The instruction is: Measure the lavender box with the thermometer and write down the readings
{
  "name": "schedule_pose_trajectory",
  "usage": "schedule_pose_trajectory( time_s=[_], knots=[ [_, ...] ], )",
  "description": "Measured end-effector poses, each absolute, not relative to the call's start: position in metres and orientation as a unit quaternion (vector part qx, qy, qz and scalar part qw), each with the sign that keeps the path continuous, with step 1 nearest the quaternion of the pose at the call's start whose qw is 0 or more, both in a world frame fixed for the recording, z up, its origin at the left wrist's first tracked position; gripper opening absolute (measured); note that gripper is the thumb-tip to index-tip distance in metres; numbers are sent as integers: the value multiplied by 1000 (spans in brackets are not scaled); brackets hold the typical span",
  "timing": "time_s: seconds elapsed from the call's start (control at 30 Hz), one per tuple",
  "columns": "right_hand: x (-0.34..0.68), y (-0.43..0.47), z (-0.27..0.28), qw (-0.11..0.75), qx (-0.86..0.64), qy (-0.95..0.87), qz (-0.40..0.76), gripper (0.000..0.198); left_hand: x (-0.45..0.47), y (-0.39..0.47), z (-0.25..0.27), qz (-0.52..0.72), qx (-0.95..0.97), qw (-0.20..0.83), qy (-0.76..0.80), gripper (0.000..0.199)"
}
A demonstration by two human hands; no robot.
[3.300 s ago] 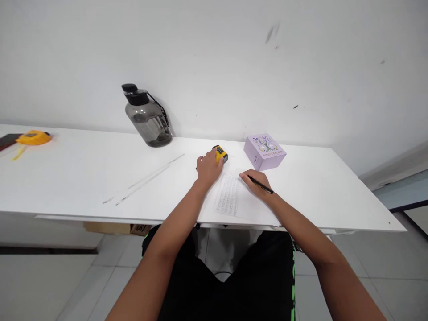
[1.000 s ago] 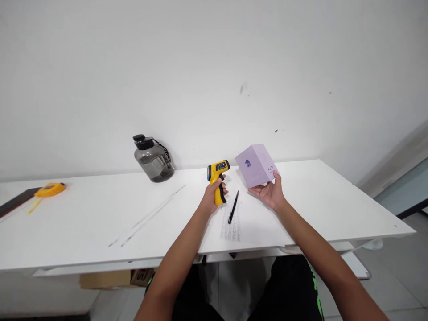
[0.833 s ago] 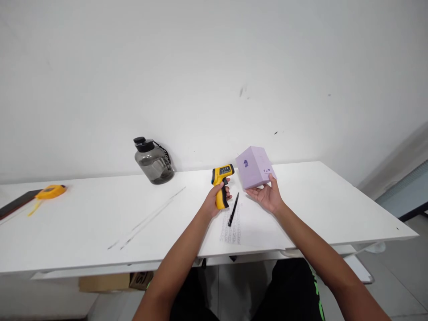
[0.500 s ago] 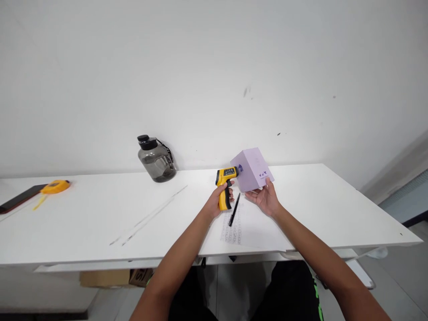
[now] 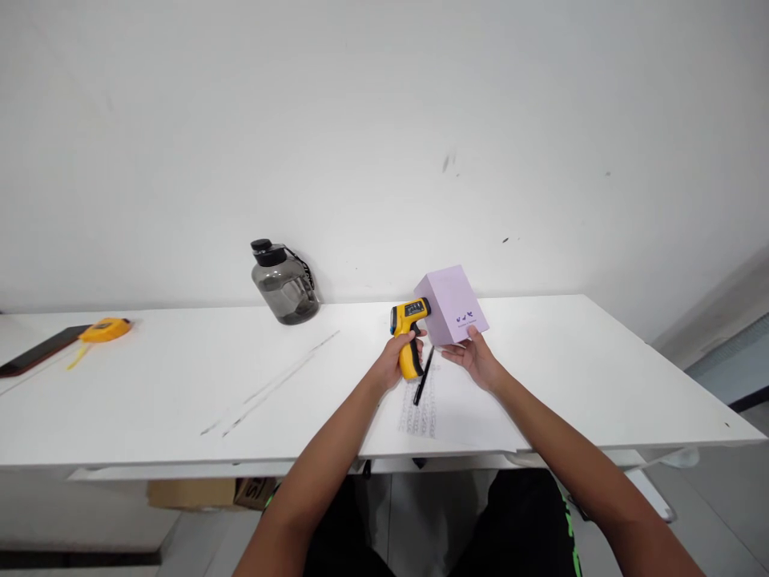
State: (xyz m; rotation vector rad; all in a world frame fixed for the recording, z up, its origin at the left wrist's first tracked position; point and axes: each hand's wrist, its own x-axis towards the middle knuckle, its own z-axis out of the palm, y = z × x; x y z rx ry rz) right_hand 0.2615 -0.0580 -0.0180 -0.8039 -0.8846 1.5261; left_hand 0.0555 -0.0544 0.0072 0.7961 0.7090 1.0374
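Note:
My left hand (image 5: 393, 358) is wrapped round the grip of a yellow and black infrared thermometer (image 5: 409, 362). Its nose points right, close against the left face of a lilac box (image 5: 455, 296); whether they touch I cannot tell. Holding the box by its lower edge, my right hand (image 5: 477, 359) has the thumb on the printed face and the fingers underneath. The box is tilted above the table. Just below both hands a black pen (image 5: 424, 377) lies on a sheet of paper (image 5: 465, 413) with rows of writing.
A grey water bottle (image 5: 285, 292) with a black lid stands by the wall. Far left on the white table (image 5: 162, 393) are an orange tape measure (image 5: 106, 329) and a long dark flat object (image 5: 45, 351). Under the table is a cardboard box (image 5: 192, 494).
The lilac box has turned slightly, so its printed face shows more and its left face less. The thermometer's handle has swung a little to the right. Both hands keep their holds.

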Motion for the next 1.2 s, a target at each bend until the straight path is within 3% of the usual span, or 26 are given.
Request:
schedule_pose_trajectory(
  time_s=[1.2],
  knots=[
    [263, -56, -19, 565, -356, -378, 641, 71, 59, -61, 16, 476, 344, 744, 319, 40]
  ],
)
